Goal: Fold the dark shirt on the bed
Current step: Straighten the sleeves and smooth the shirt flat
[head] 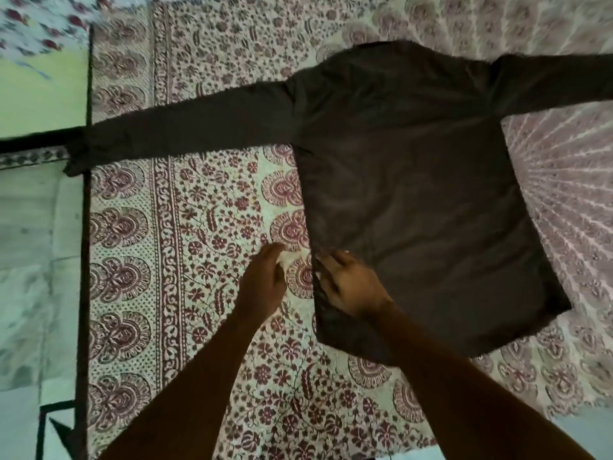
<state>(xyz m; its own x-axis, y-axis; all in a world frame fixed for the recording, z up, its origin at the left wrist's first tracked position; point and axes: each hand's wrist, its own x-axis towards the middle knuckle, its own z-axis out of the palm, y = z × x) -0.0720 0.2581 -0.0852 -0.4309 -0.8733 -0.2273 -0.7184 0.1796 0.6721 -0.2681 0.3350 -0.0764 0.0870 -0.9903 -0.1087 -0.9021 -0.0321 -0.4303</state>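
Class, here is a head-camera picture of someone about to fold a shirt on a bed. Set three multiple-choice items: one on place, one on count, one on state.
1. Where does the right hand rest?
A. on the collar
B. on the dark shirt by its side edge near the hem
C. on the floor

2. How many sleeves lie stretched out?
A. none
B. one
C. two

3. What state is the shirt in?
A. spread flat
B. rolled up
C. folded small

Answers: 1 B, its fingers lie at the shirt's edge beside the left hand. 2 C, the left sleeve and the right sleeve reach opposite ways. 3 A, it lies open on the printed bedsheet.
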